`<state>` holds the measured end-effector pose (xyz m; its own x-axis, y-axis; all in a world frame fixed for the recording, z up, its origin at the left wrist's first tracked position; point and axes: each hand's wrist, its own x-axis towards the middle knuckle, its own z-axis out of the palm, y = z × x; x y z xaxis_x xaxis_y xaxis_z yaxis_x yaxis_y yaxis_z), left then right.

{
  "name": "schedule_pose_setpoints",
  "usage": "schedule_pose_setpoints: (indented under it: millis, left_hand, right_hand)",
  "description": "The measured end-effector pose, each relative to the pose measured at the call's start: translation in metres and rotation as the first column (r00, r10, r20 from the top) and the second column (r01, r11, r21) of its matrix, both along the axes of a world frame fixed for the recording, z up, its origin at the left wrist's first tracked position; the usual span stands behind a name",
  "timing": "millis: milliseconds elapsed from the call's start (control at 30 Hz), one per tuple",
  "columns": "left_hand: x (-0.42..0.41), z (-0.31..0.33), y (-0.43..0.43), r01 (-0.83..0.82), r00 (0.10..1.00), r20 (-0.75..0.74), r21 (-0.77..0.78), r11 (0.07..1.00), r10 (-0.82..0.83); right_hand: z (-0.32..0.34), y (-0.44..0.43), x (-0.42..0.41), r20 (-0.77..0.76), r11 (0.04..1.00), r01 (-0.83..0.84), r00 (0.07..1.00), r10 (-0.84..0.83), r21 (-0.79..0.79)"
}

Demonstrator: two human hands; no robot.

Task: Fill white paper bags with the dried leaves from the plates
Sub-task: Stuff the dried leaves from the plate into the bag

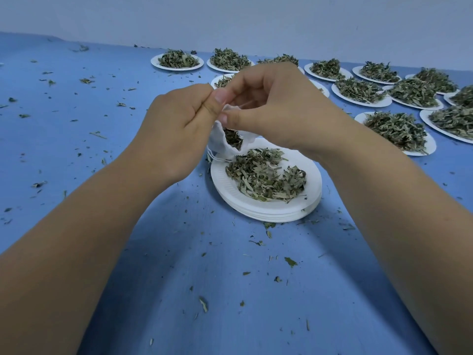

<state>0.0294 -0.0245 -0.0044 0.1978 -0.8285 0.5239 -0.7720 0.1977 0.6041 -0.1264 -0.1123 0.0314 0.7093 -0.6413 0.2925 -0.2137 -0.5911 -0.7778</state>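
As left hand point(176, 131) pinches, bag point(217, 143) hangs below.

White paper bag point(220, 139) part-filled, mouth open, above stacked plates point(271, 203) holding dried leaves point(266, 175)

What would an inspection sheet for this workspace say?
Surface: blue table.
Job's things: white bag held over the far edge of the plate stack, some leaves already inside; loose leaves on the top plate; many more filled plates at far right.
Clutter: leaf crumbs scattered across the table.
Hands: left hand and right hand both pinch the bag's mouth.
Cables: nothing seen.
Surroundings: plain pale wall behind the table.
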Motion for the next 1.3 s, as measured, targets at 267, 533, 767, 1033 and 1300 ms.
schedule_pose_setpoints:
  millis: [267,533,767,1033,1300]
  left_hand:
    - [-0.016,0.004,0.003,0.086,0.996,0.023,-0.065,0.994,-0.085]
    - [-0.007,0.008,0.006,0.01,0.999,0.032,-0.147,0.989,-0.005]
    - [-0.002,0.015,0.004,-0.039,0.991,-0.136,-0.206,0.978,0.011]
    - [0.003,0.013,0.005,0.002,0.979,-0.199,-0.16,0.987,-0.034]
    - [0.022,-0.004,-0.007,0.118,0.991,-0.076,0.084,0.989,-0.112]
  right_hand:
    - [-0.006,0.004,0.012,-0.234,0.976,0.103,0.961,-0.147,-0.192]
    - [0.012,0.003,0.026,-0.327,0.931,0.138,0.91,-0.254,-0.338]
    - [0.024,0.006,0.017,-0.4,0.998,-0.011,0.916,0.037,0.067]
    - [0.02,0.008,0.03,-0.374,0.984,0.135,0.912,-0.17,-0.116]
    - [0.027,0.007,0.032,-0.25,0.989,0.124,0.963,-0.101,0.076]
